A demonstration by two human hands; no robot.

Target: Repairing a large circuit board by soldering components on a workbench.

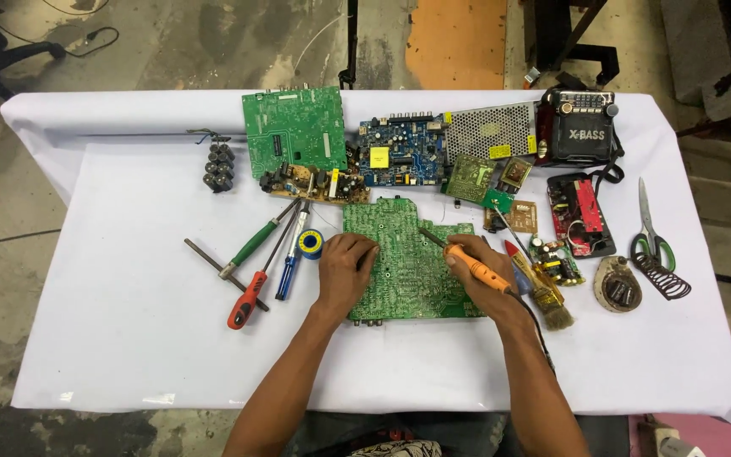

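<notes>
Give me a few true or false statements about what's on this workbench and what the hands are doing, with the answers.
1. The right hand holds an orange-handled soldering iron. True.
2. The left hand rests on the large green circuit board. True.
3. The scissors lie at the left end of the table. False: they lie at the right end, beside the coiled iron stand.
4. The left hand grips the red-handled screwdriver. False: it lies untouched on the white cloth.
5. A paintbrush lies right of the board. True.
</notes>
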